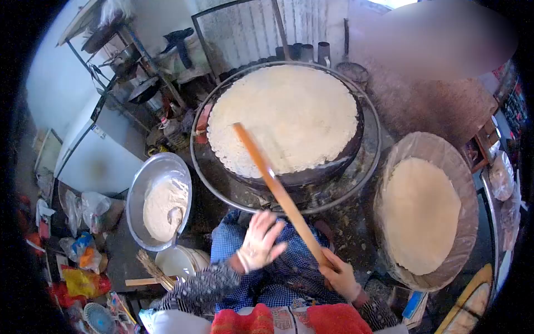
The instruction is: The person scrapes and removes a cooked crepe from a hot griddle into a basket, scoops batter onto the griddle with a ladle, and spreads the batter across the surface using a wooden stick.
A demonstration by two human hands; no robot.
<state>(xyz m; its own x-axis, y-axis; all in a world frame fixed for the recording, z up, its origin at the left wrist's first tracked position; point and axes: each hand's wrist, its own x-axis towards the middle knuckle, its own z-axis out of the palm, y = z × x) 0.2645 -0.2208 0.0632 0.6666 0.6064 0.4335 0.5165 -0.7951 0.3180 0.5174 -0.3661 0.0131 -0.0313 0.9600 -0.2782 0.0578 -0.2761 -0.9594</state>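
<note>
My right hand (340, 275) is wrapped round the lower end of a long flat wooden spatula (281, 192). Its far tip reaches over the near left part of a large round flatbread (289, 111), which covers most of a dark round griddle (334, 170). My left hand (261, 242) hangs in the air left of the spatula, fingers apart, holding nothing. To the left, a metal basin (136, 195) contains pale batter (158, 209) with a ladle (174, 217) in it. At right, another round flatbread (423, 214) lies in a plastic-lined basket (467, 234).
A metal ring (194, 158) surrounds the griddle. Below the basin stands a white bucket (178, 261) with a straw brush (156, 270) beside it. A white fridge (100, 150) and a rack of pans (125, 58) are at left. Plastic bags (83, 281) lie at lower left.
</note>
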